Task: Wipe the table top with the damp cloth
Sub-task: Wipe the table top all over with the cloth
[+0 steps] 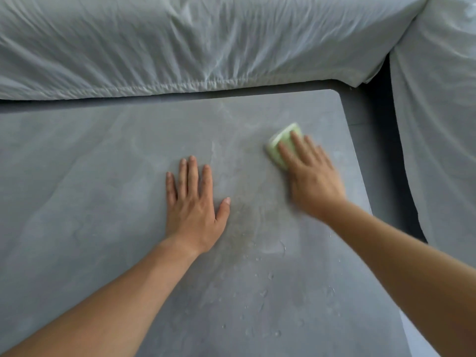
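A grey stone-look table top [90, 176] fills most of the view. My right hand [311, 176] presses flat on a folded pale green cloth [279, 143] near the table's far right corner; the hand is motion-blurred and its fingers cover much of the cloth. My left hand [193, 202] lies palm down on the table's middle, fingers spread, holding nothing. Water droplets and damp streaks [257, 279] mark the surface between and below the hands.
A sofa covered with a wrinkled white sheet [206, 42] runs along the table's far edge. A second sheet-covered seat [438, 124] stands to the right, past a narrow dark gap [381, 112] at the table's right edge.
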`<state>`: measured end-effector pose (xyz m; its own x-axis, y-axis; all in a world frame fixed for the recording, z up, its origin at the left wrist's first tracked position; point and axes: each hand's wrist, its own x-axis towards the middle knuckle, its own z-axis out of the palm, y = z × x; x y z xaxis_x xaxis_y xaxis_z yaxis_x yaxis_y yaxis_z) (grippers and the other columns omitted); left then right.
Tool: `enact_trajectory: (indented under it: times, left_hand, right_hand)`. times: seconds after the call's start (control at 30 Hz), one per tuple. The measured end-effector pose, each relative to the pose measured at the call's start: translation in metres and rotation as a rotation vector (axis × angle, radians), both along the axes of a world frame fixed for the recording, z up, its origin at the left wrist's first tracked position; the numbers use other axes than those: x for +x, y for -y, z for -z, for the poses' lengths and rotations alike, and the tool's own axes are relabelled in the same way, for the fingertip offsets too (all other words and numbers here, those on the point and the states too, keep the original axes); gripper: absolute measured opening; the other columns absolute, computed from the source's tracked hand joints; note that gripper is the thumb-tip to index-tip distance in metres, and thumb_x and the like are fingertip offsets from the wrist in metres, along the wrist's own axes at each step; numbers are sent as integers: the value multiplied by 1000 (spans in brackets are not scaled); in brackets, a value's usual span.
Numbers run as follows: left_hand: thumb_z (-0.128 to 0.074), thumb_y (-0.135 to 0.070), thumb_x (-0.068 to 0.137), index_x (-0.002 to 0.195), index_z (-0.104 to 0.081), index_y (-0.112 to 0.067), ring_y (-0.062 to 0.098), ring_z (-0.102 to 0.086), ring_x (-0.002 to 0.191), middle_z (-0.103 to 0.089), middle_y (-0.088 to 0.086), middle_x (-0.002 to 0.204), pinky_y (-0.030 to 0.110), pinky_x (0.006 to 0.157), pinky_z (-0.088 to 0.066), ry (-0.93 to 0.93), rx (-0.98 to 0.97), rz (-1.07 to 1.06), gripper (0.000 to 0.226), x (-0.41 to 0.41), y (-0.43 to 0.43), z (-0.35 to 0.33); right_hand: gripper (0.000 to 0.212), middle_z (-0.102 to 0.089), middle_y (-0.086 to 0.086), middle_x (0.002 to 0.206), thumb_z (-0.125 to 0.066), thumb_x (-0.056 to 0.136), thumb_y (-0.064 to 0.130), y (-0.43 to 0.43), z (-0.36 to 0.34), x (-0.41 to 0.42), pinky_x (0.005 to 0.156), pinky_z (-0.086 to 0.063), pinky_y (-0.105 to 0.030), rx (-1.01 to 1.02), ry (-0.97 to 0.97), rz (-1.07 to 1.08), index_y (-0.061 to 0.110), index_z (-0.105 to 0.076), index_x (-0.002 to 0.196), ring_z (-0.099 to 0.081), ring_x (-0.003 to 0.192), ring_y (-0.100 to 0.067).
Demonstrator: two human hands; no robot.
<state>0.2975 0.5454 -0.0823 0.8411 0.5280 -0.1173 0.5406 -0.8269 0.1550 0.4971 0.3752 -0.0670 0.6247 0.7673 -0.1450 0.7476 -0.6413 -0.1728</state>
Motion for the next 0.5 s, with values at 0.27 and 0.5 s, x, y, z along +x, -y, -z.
enact_trajectory:
  times: [0.27,0.5]
  left_hand:
    - [-27,-54,89,150,-25,-2,37,-3,150,-11,25,160,59,119,-3,-6,16,-2,80,0,2,2]
    - [-29,-54,87,150,-25,-2,37,-2,150,-11,25,160,58,119,-3,0,1,12,82,-1,1,1]
  right_hand:
    - [70,-10,-5,166,-29,85,22,0,0,-30,123,-11,-43,40,-5,28,31,-26,155,-11,152,-31]
    - [62,-12,-4,166,-33,93,18,47,-4,-6,123,-9,-41,11,-15,158,29,-28,154,-11,152,-29]
